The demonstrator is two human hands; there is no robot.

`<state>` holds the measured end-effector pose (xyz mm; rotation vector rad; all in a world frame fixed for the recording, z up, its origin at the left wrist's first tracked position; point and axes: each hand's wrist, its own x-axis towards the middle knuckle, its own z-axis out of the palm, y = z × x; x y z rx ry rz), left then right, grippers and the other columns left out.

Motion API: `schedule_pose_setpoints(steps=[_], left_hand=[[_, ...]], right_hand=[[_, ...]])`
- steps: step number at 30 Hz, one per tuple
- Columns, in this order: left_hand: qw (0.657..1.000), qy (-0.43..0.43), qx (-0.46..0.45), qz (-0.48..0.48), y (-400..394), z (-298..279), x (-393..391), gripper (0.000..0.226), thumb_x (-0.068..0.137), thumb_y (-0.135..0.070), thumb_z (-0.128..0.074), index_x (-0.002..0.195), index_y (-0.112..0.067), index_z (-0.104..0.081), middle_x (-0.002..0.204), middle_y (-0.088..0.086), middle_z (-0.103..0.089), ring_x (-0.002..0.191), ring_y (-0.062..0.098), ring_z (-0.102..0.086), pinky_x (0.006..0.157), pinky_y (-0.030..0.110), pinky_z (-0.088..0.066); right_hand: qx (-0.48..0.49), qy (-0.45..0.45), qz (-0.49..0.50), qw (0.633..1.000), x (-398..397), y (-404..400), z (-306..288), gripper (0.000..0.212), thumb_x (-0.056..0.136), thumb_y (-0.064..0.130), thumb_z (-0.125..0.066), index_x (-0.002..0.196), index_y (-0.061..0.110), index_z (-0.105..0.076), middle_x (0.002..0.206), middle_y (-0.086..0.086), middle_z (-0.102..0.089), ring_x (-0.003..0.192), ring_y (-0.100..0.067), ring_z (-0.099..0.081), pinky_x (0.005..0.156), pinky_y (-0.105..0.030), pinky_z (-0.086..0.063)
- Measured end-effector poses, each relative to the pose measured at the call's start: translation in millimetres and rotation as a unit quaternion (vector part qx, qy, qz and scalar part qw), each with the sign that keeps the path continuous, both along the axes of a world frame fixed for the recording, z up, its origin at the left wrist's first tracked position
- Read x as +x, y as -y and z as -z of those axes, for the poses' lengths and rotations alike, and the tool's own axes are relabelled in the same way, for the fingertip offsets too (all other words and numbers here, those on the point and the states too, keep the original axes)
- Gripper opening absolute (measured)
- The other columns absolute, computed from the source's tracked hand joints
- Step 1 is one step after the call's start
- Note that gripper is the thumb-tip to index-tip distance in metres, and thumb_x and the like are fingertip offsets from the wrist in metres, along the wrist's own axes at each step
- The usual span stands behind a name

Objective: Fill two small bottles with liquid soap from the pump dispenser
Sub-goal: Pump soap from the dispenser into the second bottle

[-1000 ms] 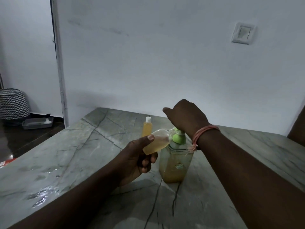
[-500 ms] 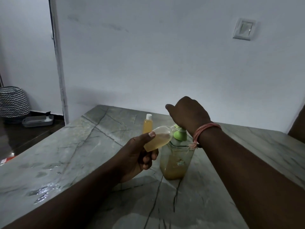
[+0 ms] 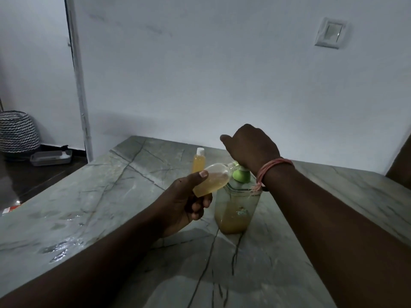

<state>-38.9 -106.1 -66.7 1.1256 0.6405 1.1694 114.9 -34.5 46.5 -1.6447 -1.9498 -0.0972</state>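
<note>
The left hand (image 3: 184,203) grips a small clear plastic bottle (image 3: 212,180), half full of amber soap, tilted so its mouth meets the spout. The right hand (image 3: 250,146) presses the green-topped pump dispenser (image 3: 236,205), fingers hidden. A capped, filled yellow bottle (image 3: 199,162) stands beyond the left hand.

Both forearms reach forward from the lower corners. The left hand (image 3: 186,203) is palm-up, its thumb laid along the top of a small bottle (image 3: 212,179) and its fingers curled beneath in a firm grip. The right hand (image 3: 251,147) is bent down at the wrist, knuckles up, thumb jutting left, and wears a pink thread band (image 3: 270,172).
</note>
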Motion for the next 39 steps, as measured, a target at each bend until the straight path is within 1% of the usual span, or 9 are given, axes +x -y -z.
schedule_pose_setpoints(steps=[4,8,11,14,21,26,31,35,39], left_hand=[[1.0,-0.005,0.002,-0.001,1.2,-1.9,-0.7,0.061,0.086,-0.043,-0.058,0.134,-0.006,-0.05,0.067,0.007,-0.054,0.046,0.007,-0.041,0.042,0.019,-0.038],[1.0,0.008,0.003,0.005,2.7,-2.0,-0.4,0.063,0.083,-0.044,-0.065,0.132,-0.007,-0.053,0.067,0.008,-0.054,0.046,0.008,-0.041,0.042,0.019,-0.038],[1.0,0.009,-0.003,0.003,0.5,-1.6,-1.2,0.056,0.085,-0.042,-0.059,0.129,-0.007,-0.054,0.066,0.008,-0.053,0.045,0.008,-0.04,0.042,0.019,-0.037],[1.0,0.01,0.007,0.009,-1.7,0.0,-1.3,0.064,0.082,-0.044,-0.066,0.131,-0.005,-0.053,0.066,0.008,-0.054,0.044,0.007,-0.041,0.041,0.019,-0.038],[1.0,0.012,0.01,0.014,0.5,0.6,-1.4,0.069,0.076,-0.048,-0.069,0.131,-0.008,-0.055,0.067,0.008,-0.054,0.046,0.008,-0.041,0.043,0.02,-0.038],[1.0,0.009,0.006,0.014,-2.5,2.1,-1.3,0.068,0.078,-0.048,-0.067,0.131,-0.008,-0.054,0.067,0.008,-0.054,0.046,0.008,-0.041,0.043,0.02,-0.038],[1.0,0.006,0.008,0.016,-1.1,-0.8,-1.3,0.075,0.076,-0.048,-0.068,0.135,-0.006,-0.049,0.067,0.008,-0.054,0.046,0.008,-0.041,0.042,0.019,-0.038],[1.0,0.015,0.007,0.015,0.3,0.8,-1.1,0.071,0.077,-0.047,-0.068,0.133,-0.007,-0.05,0.068,0.008,-0.054,0.046,0.008,-0.041,0.043,0.019,-0.039],[1.0,0.003,0.0,0.008,-2.3,0.5,-0.9,0.059,0.085,-0.043,-0.062,0.131,-0.007,-0.051,0.067,0.008,-0.054,0.045,0.007,-0.041,0.042,0.019,-0.038]], right_hand=[[-0.026,0.025,0.004,0.999,0.9,0.7,-3.3,0.039,0.092,0.047,-0.05,0.066,0.018,-0.048,0.068,-0.001,-0.051,0.068,-0.025,-0.053,0.062,-0.031,-0.036],[0.03,0.097,0.0,0.995,-1.1,2.1,-15.5,0.039,0.091,0.049,-0.051,0.067,0.019,-0.046,0.067,0.001,-0.048,0.066,-0.023,-0.051,0.063,-0.03,-0.037],[0.022,0.065,-0.005,0.998,-1.2,-0.6,-10.7,0.039,0.091,0.047,-0.052,0.067,0.016,-0.048,0.067,0.0,-0.05,0.065,-0.022,-0.053,0.061,-0.03,-0.036],[-0.001,0.034,-0.001,0.999,0.0,-3.2,-1.7,0.04,0.092,0.046,-0.052,0.066,0.016,-0.05,0.067,-0.001,-0.053,0.059,-0.017,-0.049,0.058,-0.03,-0.035],[-0.008,0.071,-0.006,0.997,-0.3,-4.2,-9.7,0.039,0.091,0.049,-0.052,0.067,0.019,-0.048,0.068,0.002,-0.05,0.069,-0.023,-0.053,0.063,-0.03,-0.038],[-0.02,-0.014,-0.007,1.0,4.9,-10.3,1.1,0.044,0.092,0.046,-0.051,0.06,0.014,-0.048,0.064,-0.003,-0.053,0.064,-0.025,-0.053,0.061,-0.031,-0.038],[-0.04,0.034,-0.003,0.999,3.5,-5.7,-4.6,0.038,0.091,0.045,-0.052,0.064,0.018,-0.049,0.067,0.0,-0.052,0.067,-0.024,-0.053,0.061,-0.03,-0.036],[-0.001,0.08,0.003,0.997,-0.4,-4.8,-12.6,0.036,0.088,0.047,-0.053,0.066,0.02,-0.047,0.068,0.001,-0.051,0.067,-0.023,-0.053,0.062,-0.03,-0.037],[-0.009,0.02,0.0,1.0,0.6,-8.5,-4.4,0.035,0.088,0.043,-0.056,0.065,0.017,-0.05,0.067,-0.001,-0.055,0.068,-0.025,-0.057,0.061,-0.03,-0.038]])
